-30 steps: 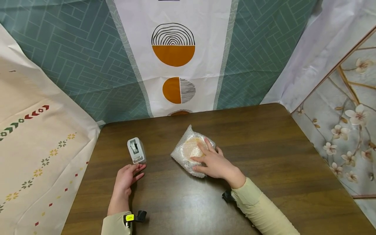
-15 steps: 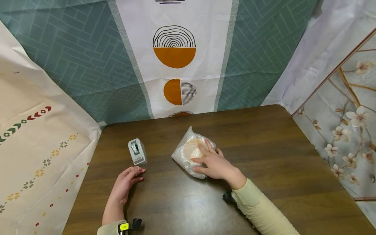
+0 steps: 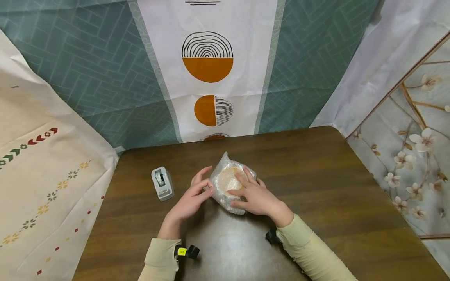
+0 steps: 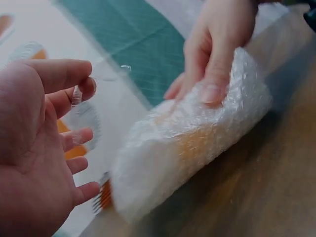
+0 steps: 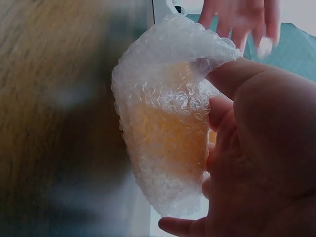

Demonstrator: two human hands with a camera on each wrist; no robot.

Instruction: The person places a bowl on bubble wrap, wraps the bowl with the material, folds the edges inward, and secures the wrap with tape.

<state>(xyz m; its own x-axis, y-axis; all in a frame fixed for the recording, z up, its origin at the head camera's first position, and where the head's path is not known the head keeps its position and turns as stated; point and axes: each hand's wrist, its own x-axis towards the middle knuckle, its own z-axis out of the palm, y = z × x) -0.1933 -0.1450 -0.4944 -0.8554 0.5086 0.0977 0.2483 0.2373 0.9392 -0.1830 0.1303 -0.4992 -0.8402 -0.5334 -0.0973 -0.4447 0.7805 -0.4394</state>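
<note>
A bubble-wrapped package (image 3: 224,180) lies on the table, with something round and orange-yellow (image 5: 165,131) showing through the wrap. My right hand (image 3: 256,196) rests over its right side, fingers spread and thumb pressing the wrap near a folded edge. At the package's left side, my left hand (image 3: 191,200) pinches a short strip of clear tape (image 4: 109,75) between thumb and index finger. The strip's free end sticks out in the left wrist view, and the other left fingers are spread.
A pale grey tape dispenser (image 3: 163,184) stands on the left of the brown wooden table (image 3: 299,164). Hanging cloths (image 3: 140,89) enclose the table's back and sides. Each wrist carries a small black camera mount.
My left hand has moved right from in front of the tape dispenser to the package's left side, carrying the tape strip. My right hand stays in place on the wrap.
</note>
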